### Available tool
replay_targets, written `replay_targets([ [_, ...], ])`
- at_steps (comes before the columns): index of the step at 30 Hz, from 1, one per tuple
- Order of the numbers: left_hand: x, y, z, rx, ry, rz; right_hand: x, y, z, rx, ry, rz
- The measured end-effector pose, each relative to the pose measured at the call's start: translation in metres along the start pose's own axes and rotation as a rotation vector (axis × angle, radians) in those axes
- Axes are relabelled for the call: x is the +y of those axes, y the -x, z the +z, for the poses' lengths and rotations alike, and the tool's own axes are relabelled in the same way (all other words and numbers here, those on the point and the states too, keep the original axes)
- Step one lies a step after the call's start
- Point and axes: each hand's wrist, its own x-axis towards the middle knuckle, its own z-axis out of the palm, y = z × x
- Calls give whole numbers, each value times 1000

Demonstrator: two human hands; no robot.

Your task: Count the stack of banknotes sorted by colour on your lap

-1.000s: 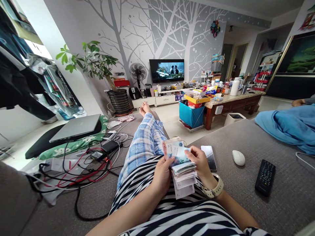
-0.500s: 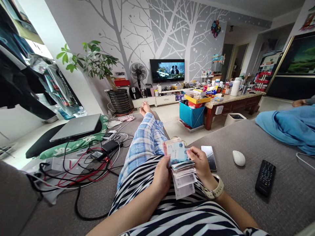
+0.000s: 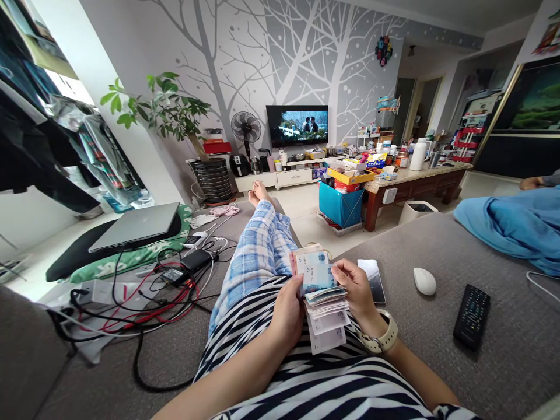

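Note:
A stack of banknotes (image 3: 315,276) is between my two hands, above my lap. My left hand (image 3: 287,309) is closed on the stack's left side, its thumb lying on top. At the right edge, my right hand (image 3: 355,287) pinches a blue note between thumb and fingers. Paler notes fan downward below, overlapping like steps, their lowest ends hanging over my striped shirt (image 3: 245,315). The fingers under the stack are hidden. A watch with a pale strap (image 3: 385,333) is on my right wrist.
To my right on the grey sofa lie a phone (image 3: 371,281), a white mouse (image 3: 424,282) and a black remote (image 3: 471,317). Tangled cables (image 3: 175,309) and a laptop (image 3: 137,226) lie to my left. Beyond stands a cluttered coffee table (image 3: 413,182); a person's hand (image 3: 530,183) shows far right.
The upper blue notes have shifted slightly, with a little more of the one behind showing. My hands stay in nearly the same place.

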Motion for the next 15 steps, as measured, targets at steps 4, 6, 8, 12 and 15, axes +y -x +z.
replay_targets([
  [4, 0, -1, -1, 27, -36, 11, -1, 0, 0, -2, -10, -2],
  [6, -1, -2, -2, 43, -44, 11, -2, 0, 0, -1, -5, -3],
  [8, -1, -4, -3, 49, -47, 9, -2, 1, 0, 3, -3, 0],
  [12, -1, -5, -3, 59, -52, 9, -2, 1, 1, 7, -3, 4],
  [15, -1, -5, -3, 61, -53, 12, -1, 0, 0, 12, -5, -6],
])
